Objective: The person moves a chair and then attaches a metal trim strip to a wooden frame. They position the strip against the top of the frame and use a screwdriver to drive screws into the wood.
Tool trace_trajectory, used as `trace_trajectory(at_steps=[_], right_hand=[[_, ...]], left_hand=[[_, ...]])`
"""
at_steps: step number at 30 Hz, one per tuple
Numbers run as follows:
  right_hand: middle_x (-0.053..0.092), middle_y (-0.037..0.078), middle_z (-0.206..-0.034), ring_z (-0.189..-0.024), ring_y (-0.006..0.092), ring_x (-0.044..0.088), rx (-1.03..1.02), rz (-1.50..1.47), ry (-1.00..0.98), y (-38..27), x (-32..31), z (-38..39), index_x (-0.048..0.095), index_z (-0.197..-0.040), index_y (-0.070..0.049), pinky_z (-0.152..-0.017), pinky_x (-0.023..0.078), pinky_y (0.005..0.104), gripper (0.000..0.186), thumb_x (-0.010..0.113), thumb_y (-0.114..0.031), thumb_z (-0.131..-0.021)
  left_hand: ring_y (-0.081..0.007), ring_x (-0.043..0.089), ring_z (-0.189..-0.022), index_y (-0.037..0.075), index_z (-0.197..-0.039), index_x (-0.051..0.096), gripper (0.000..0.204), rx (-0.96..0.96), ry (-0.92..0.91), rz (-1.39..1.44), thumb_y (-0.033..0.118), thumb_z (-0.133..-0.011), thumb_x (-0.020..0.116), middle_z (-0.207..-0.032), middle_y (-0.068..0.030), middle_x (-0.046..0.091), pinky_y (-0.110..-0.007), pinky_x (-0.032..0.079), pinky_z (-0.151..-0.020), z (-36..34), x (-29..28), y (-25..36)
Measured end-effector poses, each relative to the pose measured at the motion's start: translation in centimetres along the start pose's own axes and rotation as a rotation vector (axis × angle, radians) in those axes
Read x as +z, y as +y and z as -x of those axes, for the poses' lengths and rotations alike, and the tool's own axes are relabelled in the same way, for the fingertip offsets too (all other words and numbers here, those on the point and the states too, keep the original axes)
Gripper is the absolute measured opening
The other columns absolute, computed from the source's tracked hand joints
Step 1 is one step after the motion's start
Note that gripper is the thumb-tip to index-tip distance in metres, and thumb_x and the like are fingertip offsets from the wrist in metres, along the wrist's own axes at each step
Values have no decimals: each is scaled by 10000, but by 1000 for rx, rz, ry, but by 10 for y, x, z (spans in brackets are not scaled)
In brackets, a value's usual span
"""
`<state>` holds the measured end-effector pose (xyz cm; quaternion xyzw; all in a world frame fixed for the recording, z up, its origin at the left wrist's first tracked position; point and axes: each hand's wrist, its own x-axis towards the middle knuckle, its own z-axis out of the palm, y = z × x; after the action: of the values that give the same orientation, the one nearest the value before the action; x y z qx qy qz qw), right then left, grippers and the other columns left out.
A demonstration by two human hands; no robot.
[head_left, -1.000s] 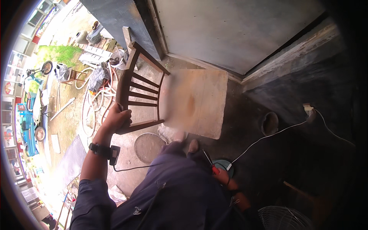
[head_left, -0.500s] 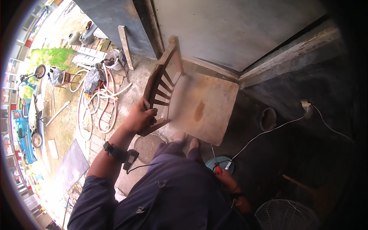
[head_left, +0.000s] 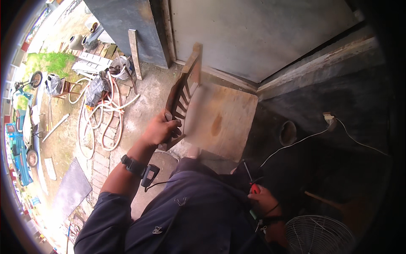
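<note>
A wooden chair stands in front of me, its square seat pale with a brown stain and its slatted dark back on the left. My left hand is closed round the near end of the chair back's top rail. Low on the right, away from the seat, my right hand grips a screwdriver by its red handle, the metal shaft pointing up and away. A black strap with a small box is on my left wrist, and a cable runs from it.
Beyond the chair are a large grey panel and a leaning wood strip. Pale hoses lie coiled at left. On the right are a round pot, a white cable, a wooden stick and a wire fan cage.
My right hand has moved right and a little down with the screwdriver, away from the seat's near edge. The round blue-green thing beneath it is now out of sight. My left hand keeps its hold.
</note>
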<state>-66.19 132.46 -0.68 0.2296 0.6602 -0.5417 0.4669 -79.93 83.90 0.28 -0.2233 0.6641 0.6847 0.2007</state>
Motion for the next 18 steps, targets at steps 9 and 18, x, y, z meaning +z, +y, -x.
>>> trace_trajectory(at_steps=[9, 18], right_hand=[[659, 61, -944, -837, 204, 659, -122, 594, 847, -195, -67, 68, 552, -1185, -12, -759, 534, 316, 321, 589, -209, -934], [589, 28, -784, -627, 121, 600, -782, 74, 586, -333, -99, 35, 515, -939, -89, -557, 458, 230, 152, 628, -72, -840]], left_hand=[[-145, 607, -570, 31, -953, 519, 201, 83, -10, 56, 143, -872, 665, -708, -68, 632, -278, 484, -499, 2, 6, -3], [-157, 667, -715, 22, -1062, 507, 320, -51, 29, -202, 196, -859, 684, -796, -78, 636, -295, 527, -608, 12, 2, 10]])
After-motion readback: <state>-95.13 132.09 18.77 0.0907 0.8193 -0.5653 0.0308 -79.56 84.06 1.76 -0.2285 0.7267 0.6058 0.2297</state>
